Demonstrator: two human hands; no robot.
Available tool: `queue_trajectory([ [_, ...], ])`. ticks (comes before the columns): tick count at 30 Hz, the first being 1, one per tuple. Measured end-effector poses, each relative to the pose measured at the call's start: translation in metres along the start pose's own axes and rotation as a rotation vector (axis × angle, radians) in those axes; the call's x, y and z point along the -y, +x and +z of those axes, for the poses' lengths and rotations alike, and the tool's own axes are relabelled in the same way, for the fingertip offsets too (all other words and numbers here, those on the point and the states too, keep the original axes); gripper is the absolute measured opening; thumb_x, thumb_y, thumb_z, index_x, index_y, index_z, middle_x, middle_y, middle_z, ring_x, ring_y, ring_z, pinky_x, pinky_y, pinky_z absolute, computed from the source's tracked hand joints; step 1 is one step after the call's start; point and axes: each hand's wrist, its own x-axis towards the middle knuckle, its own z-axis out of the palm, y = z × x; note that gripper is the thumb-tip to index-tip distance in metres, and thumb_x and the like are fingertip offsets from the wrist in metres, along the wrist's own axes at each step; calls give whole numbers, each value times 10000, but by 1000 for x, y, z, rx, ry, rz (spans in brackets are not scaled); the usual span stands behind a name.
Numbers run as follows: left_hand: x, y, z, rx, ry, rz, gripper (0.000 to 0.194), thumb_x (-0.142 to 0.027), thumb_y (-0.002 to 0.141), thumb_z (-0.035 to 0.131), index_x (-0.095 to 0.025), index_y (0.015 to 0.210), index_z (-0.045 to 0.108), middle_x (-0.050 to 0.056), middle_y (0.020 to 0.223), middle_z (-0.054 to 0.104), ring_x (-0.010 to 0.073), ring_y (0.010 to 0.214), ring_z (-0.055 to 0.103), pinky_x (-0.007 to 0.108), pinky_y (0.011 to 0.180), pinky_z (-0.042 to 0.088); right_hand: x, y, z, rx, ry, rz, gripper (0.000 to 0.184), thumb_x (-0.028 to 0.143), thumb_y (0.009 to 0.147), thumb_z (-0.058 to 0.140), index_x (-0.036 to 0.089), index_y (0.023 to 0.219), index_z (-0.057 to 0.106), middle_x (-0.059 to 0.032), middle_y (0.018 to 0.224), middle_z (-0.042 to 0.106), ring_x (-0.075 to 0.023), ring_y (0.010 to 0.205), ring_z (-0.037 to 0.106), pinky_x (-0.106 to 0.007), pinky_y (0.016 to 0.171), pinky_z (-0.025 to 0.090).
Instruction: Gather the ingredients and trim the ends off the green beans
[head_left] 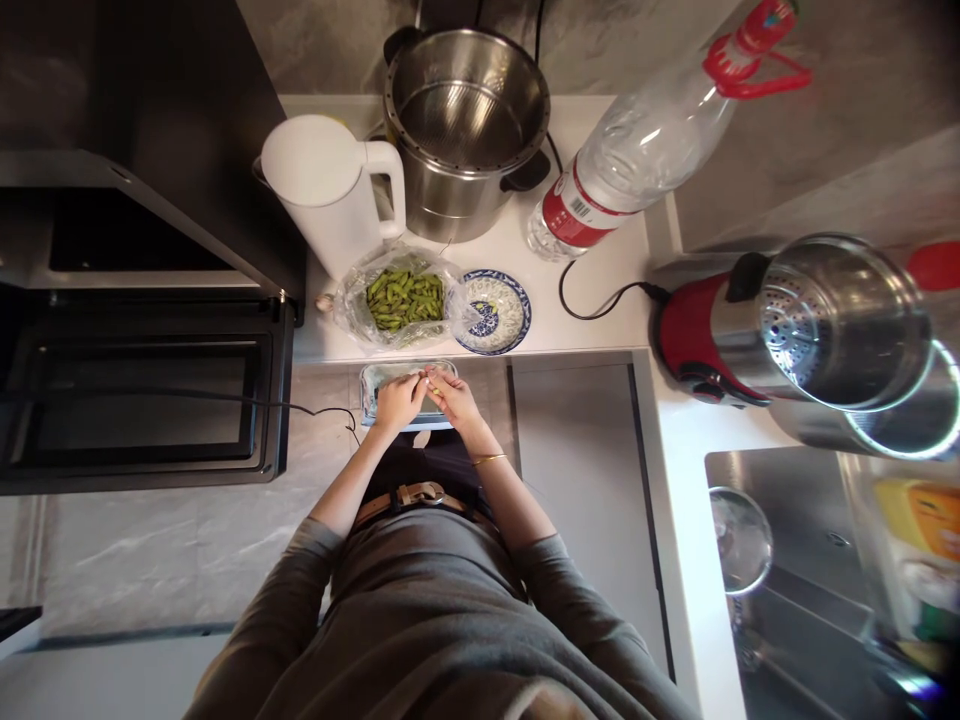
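Note:
My left hand (400,402) and my right hand (454,398) meet at the fingertips, both closed in a pinch. Between them shows a bit of a small yellow-green edamame pod (435,390), mostly covered by the fingers. Directly below the hands is a rectangular bin (370,385) with a pale liner; its contents are largely hidden. On the counter just beyond, an open clear plastic bag (351,308) holds many green edamame pods (405,298). Beside it, partly under the bag's edge, lies a blue-and-white patterned plate (514,310) with a few small green bits on it.
Behind the bag stand a white pitcher (319,190) and a steel steamer pot (465,195). A large water bottle (637,150) leans right of them. Farther right are a red-based steel cooker (697,330) and a sink (802,520). An open oven door (150,400) juts out at left.

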Motion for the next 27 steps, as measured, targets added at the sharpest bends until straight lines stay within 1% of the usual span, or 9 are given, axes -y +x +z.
queue_trajectory([
  [3, 4, 0, 0, 44, -126, -24, 360, -368, 987, 397, -194, 941, 710, 67, 814, 739, 196, 742, 664, 267, 640, 389, -5, 1, -4, 14, -51, -34, 321, 366, 559, 898, 216, 808, 761, -1, 814, 759, -138, 806, 710, -290, 884, 583],
  [6, 7, 0, 2, 50, -212, -51, 395, -359, 984, 392, -198, 792, 698, 42, 707, 705, 176, 671, 630, 262, 618, 360, -11, 2, -5, -1, -101, -41, 320, 376, 569, 887, 218, 821, 769, -1, 794, 753, -168, 822, 716, -365, 915, 581],
  [9, 5, 1, 5, 19, -226, -118, 432, -331, 976, 386, -194, 668, 656, 43, 645, 672, 174, 631, 606, 271, 601, 335, -17, 2, -4, -17, -125, -56, 305, 360, 590, 867, 223, 846, 775, 1, 801, 755, -197, 883, 718, -412, 953, 567],
  [12, 2, 2, 9, -35, -224, -165, 421, -315, 954, 398, -194, 623, 629, 46, 628, 661, 177, 610, 591, 279, 598, 329, -22, 2, -1, -37, -126, -89, 309, 358, 598, 850, 226, 867, 777, 4, 829, 760, -217, 949, 709, -429, 971, 561],
  [17, 2, 5, 18, -115, -368, -253, 428, -303, 926, 393, -200, 534, 530, 27, 548, 608, 155, 553, 541, 271, 578, 342, -29, 3, 1, -47, -139, -128, 314, 356, 637, 823, 214, 912, 773, -17, 856, 761, -246, 1031, 690, -458, 976, 559],
  [20, 3, 7, 20, -125, -472, -301, 445, -305, 925, 372, -204, 501, 464, 18, 521, 579, 145, 542, 527, 260, 555, 341, -31, 3, 2, -54, -120, -141, 336, 369, 646, 817, 204, 934, 767, -18, 858, 755, -236, 999, 698, -445, 956, 570],
  [22, 4, 8, 21, -127, -482, -302, 448, -300, 926, 367, -204, 498, 457, 17, 521, 577, 142, 538, 525, 258, 552, 341, -30, 2, 3, -66, -98, -141, 343, 372, 636, 822, 201, 928, 764, -9, 859, 753, -209, 942, 707, -414, 938, 578],
  [24, 5, 8, 20, -127, -434, -266, 436, -304, 928, 379, -203, 518, 489, 18, 529, 587, 143, 531, 523, 261, 555, 336, -28, 1, 5, -73, -59, -130, 327, 366, 632, 827, 203, 908, 762, 1, 852, 750, -171, 878, 707, -365, 919, 581],
  [27, 7, 6, 18, -107, -346, -163, 413, -314, 947, 376, -202, 602, 574, 26, 568, 619, 152, 537, 543, 266, 567, 340, -21, 0, 6, -55, 4, -80, 269, 353, 660, 823, 207, 877, 759, 20, 763, 730, -112, 758, 687, -284, 876, 580],
])
